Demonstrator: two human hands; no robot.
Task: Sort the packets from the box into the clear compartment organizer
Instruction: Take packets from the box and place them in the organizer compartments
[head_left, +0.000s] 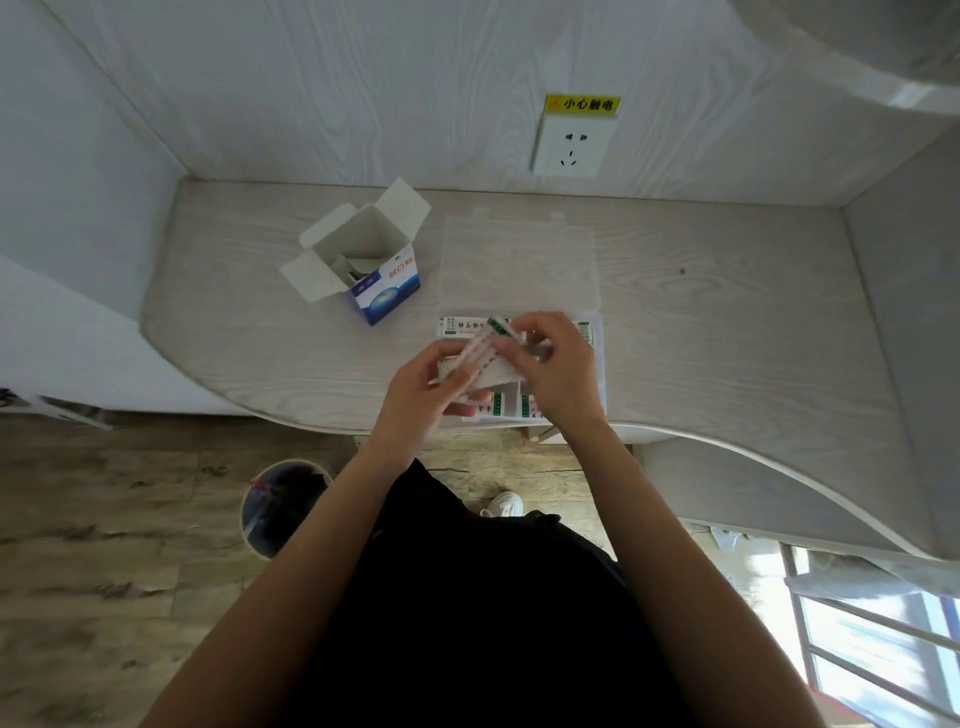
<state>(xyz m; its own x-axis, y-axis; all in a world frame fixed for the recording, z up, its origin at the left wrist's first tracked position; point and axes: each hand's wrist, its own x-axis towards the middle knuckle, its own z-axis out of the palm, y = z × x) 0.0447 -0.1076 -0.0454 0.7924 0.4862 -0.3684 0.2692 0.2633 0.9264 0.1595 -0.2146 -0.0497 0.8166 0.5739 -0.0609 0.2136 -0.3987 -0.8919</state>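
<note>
a small stack of packets (485, 358) is held just above the near half of the clear compartment organizer (597, 364), between both hands. the left hand (423, 392) curls its fingers round the stack's near end; the right hand (558, 371) pinches the far end, seemingly peeling one packet off. some packets already lie in the organizer's compartments under the hands. its open lid (519, 260) lies flat just beyond, and the opened box (371, 265) stands left of the organizer, more packets inside. the step looks like separating; next, one packet must be dropped into a compartment.
</note>
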